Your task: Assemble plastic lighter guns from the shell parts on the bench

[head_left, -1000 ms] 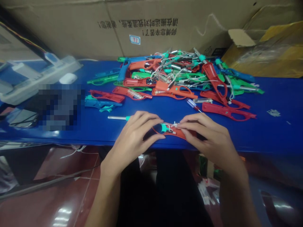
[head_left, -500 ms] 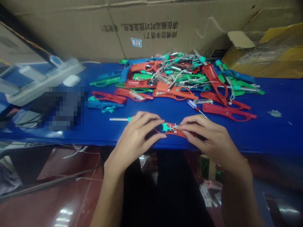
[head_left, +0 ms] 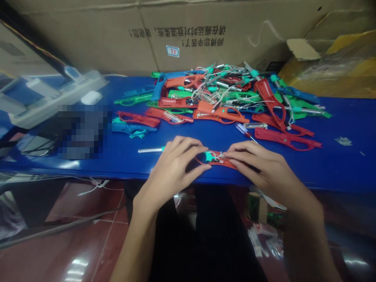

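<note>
An orange-red lighter casing half (head_left: 226, 163) lies open side up near the table's front edge, with a turquoise trigger piece (head_left: 208, 156) and thin white wires (head_left: 219, 155) inside. My left hand (head_left: 176, 166) grips its trigger end between thumb and fingers. A metal lighter tube (head_left: 150, 150) sticks out to the left from under that hand. At the other end, my right hand (head_left: 261, 164) has its fingers closed on the casing, the fingertips against the wires; any small part between them is hidden. A screwdriver (head_left: 244, 130) rests just beyond my right hand.
Behind the hands is a heap of coloured lighter casings (head_left: 219, 111), tubes and wires. A large cardboard box (head_left: 102, 43) backs the blue table (head_left: 293, 172). To the left are a white power strip (head_left: 55, 100) and a blurred-out dark object (head_left: 84, 133).
The view has shifted slightly, so everything sits a little further right. Both hands keep nearly the same hold on the casing, with only slight finger movement.
</note>
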Demonstrator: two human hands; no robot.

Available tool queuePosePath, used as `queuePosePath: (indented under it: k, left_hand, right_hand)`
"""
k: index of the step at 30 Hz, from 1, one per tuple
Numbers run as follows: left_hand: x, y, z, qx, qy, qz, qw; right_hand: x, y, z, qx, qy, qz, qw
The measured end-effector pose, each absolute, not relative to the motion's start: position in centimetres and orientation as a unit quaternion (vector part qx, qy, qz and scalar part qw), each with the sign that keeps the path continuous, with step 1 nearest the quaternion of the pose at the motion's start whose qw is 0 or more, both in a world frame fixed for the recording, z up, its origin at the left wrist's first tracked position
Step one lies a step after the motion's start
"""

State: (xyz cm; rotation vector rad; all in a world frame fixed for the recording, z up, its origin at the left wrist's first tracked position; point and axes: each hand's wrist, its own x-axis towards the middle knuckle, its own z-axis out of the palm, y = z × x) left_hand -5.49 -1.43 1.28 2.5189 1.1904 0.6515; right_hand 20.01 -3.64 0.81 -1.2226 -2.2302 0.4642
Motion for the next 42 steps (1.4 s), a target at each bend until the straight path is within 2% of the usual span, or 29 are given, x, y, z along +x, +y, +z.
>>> queuePosePath:
  k: [7, 12, 19, 24, 42]
  left_hand:
    - [-5.4, -1.5, 1.4, 0.880, 0.404, 0.210, 0.134]
    - [-5.5, -1.5, 1.3, 0.880, 0.402, 0.216, 0.130]
    - [-5.5, -1.5, 1.1, 0.882, 0.399, 0.220, 0.122]
    - [-5.6, -1.5, 1.0, 0.881, 0.398, 0.223, 0.124]
    - [-5.7, -1.5, 0.7, 0.868, 0.407, 0.251, 0.131]
  right_hand:
    - [20.2, -3.8, 1.3, -0.425, -0.855, 0.149, 0.258]
    - [19.7, -4.4, 1.5, -0.434, -0.860, 0.079, 0.254]
    - [18.6, -5.0, 1.4, -0.461, -0.861, 0.003, 0.214]
    - [18.6, -4.9, 1.8, -0.450, -0.880, -0.025, 0.152]
    - [19.7, -3.2, 1.1, -0.413, -0.888, 0.036, 0.201]
